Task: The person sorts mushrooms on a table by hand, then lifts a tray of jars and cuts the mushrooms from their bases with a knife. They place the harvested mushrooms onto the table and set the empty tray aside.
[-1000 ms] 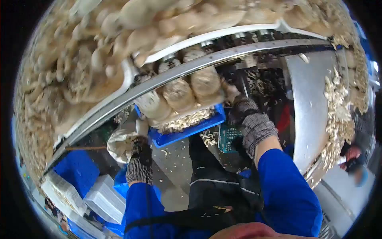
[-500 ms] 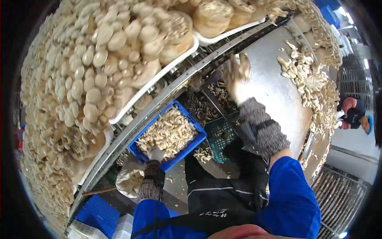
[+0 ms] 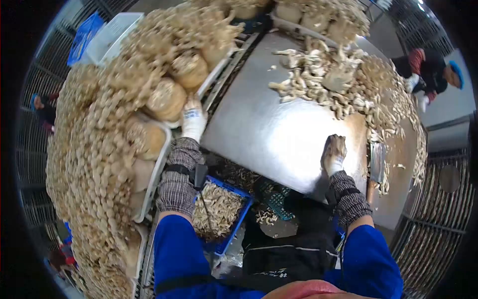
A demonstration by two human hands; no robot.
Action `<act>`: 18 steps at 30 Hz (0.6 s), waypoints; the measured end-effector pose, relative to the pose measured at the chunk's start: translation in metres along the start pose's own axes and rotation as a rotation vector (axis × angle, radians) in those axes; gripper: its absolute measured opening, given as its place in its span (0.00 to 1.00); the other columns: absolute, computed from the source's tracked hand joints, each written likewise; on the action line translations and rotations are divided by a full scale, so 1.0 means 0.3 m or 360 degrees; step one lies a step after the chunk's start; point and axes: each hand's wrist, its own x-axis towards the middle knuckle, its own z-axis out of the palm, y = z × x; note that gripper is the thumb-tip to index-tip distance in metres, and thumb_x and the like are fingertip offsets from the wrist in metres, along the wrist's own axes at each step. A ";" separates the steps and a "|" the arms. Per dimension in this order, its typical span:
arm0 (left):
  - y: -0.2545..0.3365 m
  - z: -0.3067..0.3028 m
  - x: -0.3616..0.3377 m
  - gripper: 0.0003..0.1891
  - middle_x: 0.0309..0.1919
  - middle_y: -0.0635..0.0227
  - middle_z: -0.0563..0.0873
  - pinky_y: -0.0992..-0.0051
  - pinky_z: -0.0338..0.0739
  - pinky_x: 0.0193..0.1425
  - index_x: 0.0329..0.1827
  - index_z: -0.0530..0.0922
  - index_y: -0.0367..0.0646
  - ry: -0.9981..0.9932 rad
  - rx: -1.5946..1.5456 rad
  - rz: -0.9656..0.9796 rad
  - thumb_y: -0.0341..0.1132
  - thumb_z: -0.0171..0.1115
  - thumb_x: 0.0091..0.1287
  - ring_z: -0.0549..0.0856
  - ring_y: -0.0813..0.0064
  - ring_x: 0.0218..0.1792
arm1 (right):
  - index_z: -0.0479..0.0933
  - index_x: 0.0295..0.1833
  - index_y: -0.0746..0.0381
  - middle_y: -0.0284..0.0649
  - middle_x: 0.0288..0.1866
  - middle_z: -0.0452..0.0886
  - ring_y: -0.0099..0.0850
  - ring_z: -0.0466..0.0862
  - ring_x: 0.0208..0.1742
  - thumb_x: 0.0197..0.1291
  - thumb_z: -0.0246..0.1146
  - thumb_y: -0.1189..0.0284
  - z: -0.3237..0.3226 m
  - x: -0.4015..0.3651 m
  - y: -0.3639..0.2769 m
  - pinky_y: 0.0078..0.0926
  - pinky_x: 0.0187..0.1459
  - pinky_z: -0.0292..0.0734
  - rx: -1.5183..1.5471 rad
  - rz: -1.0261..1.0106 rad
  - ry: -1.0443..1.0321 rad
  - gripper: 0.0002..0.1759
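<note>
My left hand (image 3: pixel 194 118), in a white glove, reaches to the edge of the white tray (image 3: pixel 163 172), with its fingertips beside a round mushroom block (image 3: pixel 166 99). Whether it grips anything is hidden. My right hand (image 3: pixel 334 154), in a stained glove, is curled on the metal table (image 3: pixel 279 134) near the front; what it holds, if anything, cannot be made out. To its right lies a cleaver (image 3: pixel 377 162) with a wooden handle. Cut mushrooms (image 3: pixel 323 74) are heaped at the table's far side.
Below the table a blue crate (image 3: pixel 239 224) holds mushroom pieces, with a green basket (image 3: pixel 276 201) beside it. Large mushroom clusters (image 3: pixel 94 164) fill the left. A co-worker (image 3: pixel 428 72) stands at the right; others are at the far left. White and blue crates (image 3: pixel 113 37) sit at the back left.
The view has turned. My left hand has gone from the blue crate up to the tray by the mushroom blocks. My right hand has moved from the table's left edge to its front right.
</note>
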 end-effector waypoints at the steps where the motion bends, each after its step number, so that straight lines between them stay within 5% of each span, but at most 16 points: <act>1: 0.014 0.013 0.054 0.30 0.62 0.45 0.79 0.60 0.77 0.62 0.68 0.71 0.31 -0.0225 0.0102 -0.0039 0.39 0.62 0.65 0.82 0.54 0.59 | 0.76 0.58 0.67 0.56 0.61 0.77 0.58 0.73 0.66 0.63 0.55 0.78 -0.012 -0.009 0.046 0.55 0.63 0.70 0.0090 0.0014 0.0022 0.18; 3: -0.006 0.126 0.140 0.21 0.38 0.55 0.87 0.60 0.82 0.49 0.53 0.80 0.36 -0.0203 0.0206 -0.0067 0.42 0.66 0.61 0.88 0.55 0.42 | 0.75 0.59 0.68 0.57 0.63 0.76 0.58 0.72 0.67 0.62 0.55 0.78 0.002 0.003 0.071 0.56 0.63 0.70 0.0278 0.0219 -0.0232 0.19; 4: -0.012 0.162 0.151 0.20 0.35 0.58 0.87 0.57 0.82 0.43 0.50 0.81 0.39 -0.0077 0.0178 -0.0139 0.43 0.67 0.60 0.88 0.53 0.36 | 0.75 0.58 0.68 0.58 0.62 0.76 0.59 0.74 0.65 0.62 0.55 0.78 -0.015 -0.001 0.048 0.55 0.61 0.72 0.0118 0.0046 0.0031 0.19; 8: -0.010 0.163 0.286 0.18 0.41 0.48 0.89 0.53 0.82 0.52 0.42 0.84 0.40 -0.0431 0.0055 -0.0631 0.47 0.68 0.62 0.88 0.47 0.45 | 0.75 0.58 0.69 0.55 0.64 0.75 0.56 0.73 0.66 0.52 0.62 0.77 -0.051 0.027 0.057 0.52 0.61 0.72 0.0282 0.0108 -0.0093 0.24; 11: -0.031 0.107 0.294 0.20 0.43 0.47 0.88 0.53 0.81 0.53 0.43 0.84 0.38 -0.0598 0.0035 -0.0571 0.49 0.67 0.63 0.87 0.47 0.48 | 0.76 0.58 0.69 0.53 0.64 0.75 0.52 0.74 0.67 0.54 0.62 0.77 -0.054 0.031 0.056 0.49 0.62 0.72 0.0333 0.0145 -0.0102 0.24; 16: 0.016 0.017 0.285 0.23 0.40 0.46 0.88 0.53 0.81 0.51 0.44 0.84 0.37 -0.0423 0.0098 -0.0530 0.53 0.65 0.65 0.87 0.45 0.46 | 0.74 0.61 0.70 0.53 0.67 0.74 0.55 0.71 0.69 0.57 0.59 0.77 0.010 0.007 0.071 0.52 0.66 0.68 0.0347 0.0100 -0.0023 0.24; 18: 0.024 -0.030 0.229 0.24 0.39 0.46 0.88 0.53 0.81 0.50 0.45 0.84 0.37 -0.0310 0.0065 -0.0471 0.54 0.64 0.67 0.87 0.45 0.44 | 0.73 0.61 0.70 0.53 0.67 0.73 0.55 0.71 0.70 0.58 0.58 0.77 0.009 0.026 0.084 0.53 0.67 0.67 0.0396 0.0170 -0.0227 0.24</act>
